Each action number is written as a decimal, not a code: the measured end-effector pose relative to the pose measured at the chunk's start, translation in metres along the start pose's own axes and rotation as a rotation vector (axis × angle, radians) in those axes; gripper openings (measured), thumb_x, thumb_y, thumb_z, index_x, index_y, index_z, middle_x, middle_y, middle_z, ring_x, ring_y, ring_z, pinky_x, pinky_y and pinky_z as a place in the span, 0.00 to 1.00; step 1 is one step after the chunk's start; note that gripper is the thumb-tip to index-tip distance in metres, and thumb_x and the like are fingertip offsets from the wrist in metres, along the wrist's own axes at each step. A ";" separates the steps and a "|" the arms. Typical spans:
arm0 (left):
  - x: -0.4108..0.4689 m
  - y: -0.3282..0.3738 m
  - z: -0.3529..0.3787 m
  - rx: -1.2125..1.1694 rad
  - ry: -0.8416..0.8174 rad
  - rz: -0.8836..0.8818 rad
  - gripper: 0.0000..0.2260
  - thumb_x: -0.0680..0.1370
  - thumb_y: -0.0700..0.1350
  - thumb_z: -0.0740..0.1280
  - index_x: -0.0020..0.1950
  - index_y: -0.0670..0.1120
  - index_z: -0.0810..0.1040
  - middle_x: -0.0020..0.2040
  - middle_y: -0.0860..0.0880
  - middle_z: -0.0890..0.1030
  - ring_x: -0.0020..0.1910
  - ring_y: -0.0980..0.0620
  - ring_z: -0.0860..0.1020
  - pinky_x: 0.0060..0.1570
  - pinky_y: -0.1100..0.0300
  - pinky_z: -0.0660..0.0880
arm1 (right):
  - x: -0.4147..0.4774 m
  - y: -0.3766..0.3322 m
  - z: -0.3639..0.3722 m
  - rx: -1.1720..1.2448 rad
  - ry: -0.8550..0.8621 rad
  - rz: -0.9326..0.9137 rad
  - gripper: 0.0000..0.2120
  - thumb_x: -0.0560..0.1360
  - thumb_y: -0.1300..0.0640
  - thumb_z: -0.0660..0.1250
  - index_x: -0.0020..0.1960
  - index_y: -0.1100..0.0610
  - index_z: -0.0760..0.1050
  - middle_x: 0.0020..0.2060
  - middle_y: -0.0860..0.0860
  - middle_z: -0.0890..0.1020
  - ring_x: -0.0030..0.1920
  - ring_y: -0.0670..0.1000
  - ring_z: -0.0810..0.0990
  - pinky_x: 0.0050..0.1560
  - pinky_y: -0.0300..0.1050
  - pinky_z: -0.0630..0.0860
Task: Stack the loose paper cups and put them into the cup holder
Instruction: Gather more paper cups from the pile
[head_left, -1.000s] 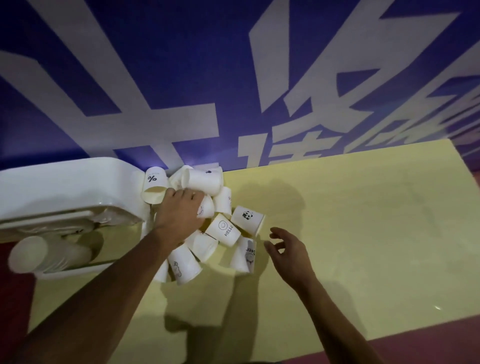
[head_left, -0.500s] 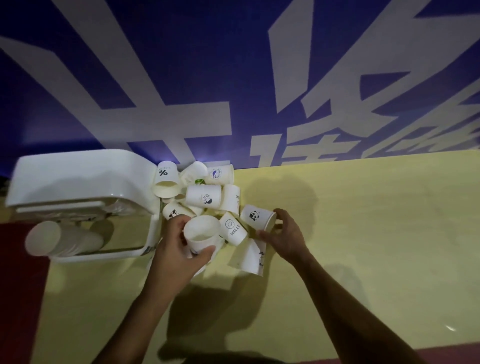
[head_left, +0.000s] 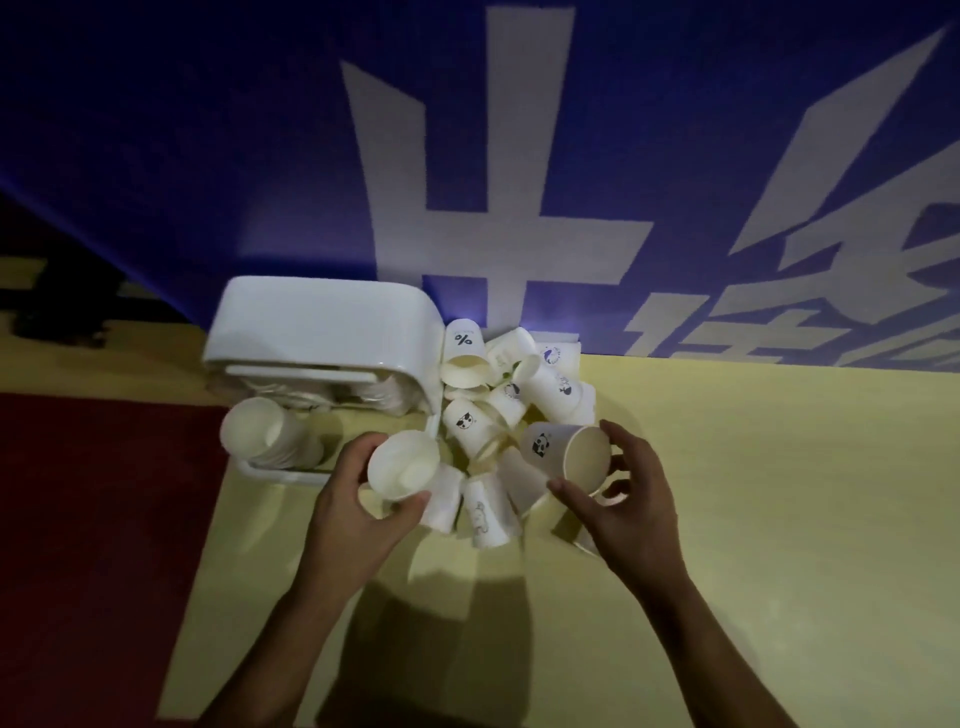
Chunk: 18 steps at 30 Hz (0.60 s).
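Newly lifted, the panda cup (head_left: 551, 448) is gripped by right fingers (head_left: 631, 445) — left fingers (head_left: 354, 455) grip a plain white cup (head_left: 402, 465).

A pale yellow tabletop (head_left: 753, 493) is meeting a blue wall (head_left: 208, 130) carrying large white characters (head_left: 457, 208); a red surface (head_left: 93, 519) is showing left.

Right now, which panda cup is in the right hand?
The right hand grips the tipped panda cup, open mouth toward the camera; the other panda cup lies loose by the cup holder.

Only "%" reads clearly, printed on one paper cup (head_left: 464, 347).
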<state>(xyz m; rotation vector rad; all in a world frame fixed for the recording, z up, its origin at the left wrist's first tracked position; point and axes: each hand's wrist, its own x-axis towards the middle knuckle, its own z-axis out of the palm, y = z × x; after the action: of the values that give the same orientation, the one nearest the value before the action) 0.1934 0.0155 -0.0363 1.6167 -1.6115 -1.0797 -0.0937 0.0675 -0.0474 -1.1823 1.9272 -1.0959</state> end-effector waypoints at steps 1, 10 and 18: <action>0.004 -0.006 -0.009 0.001 0.001 0.000 0.28 0.69 0.45 0.82 0.65 0.56 0.74 0.59 0.64 0.78 0.58 0.60 0.78 0.53 0.63 0.76 | -0.005 -0.008 0.012 0.009 -0.011 -0.004 0.38 0.64 0.46 0.83 0.70 0.46 0.72 0.61 0.41 0.76 0.52 0.45 0.79 0.43 0.43 0.78; 0.061 -0.065 -0.045 0.049 -0.119 0.032 0.32 0.69 0.48 0.81 0.69 0.59 0.71 0.63 0.60 0.79 0.61 0.56 0.78 0.56 0.62 0.78 | -0.040 -0.049 0.093 0.009 0.055 0.022 0.38 0.63 0.49 0.84 0.69 0.44 0.72 0.60 0.35 0.76 0.51 0.44 0.79 0.44 0.41 0.78; 0.094 -0.099 -0.037 0.174 -0.278 -0.002 0.32 0.69 0.47 0.78 0.70 0.58 0.70 0.62 0.53 0.80 0.59 0.48 0.78 0.56 0.54 0.76 | -0.050 -0.066 0.126 -0.062 0.055 0.007 0.40 0.64 0.39 0.79 0.72 0.49 0.72 0.60 0.39 0.76 0.53 0.46 0.79 0.44 0.42 0.79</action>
<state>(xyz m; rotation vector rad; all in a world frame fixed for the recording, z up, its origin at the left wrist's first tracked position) 0.2678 -0.0748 -0.1164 1.6334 -1.9314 -1.2384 0.0567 0.0542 -0.0438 -1.1894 2.0187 -1.0820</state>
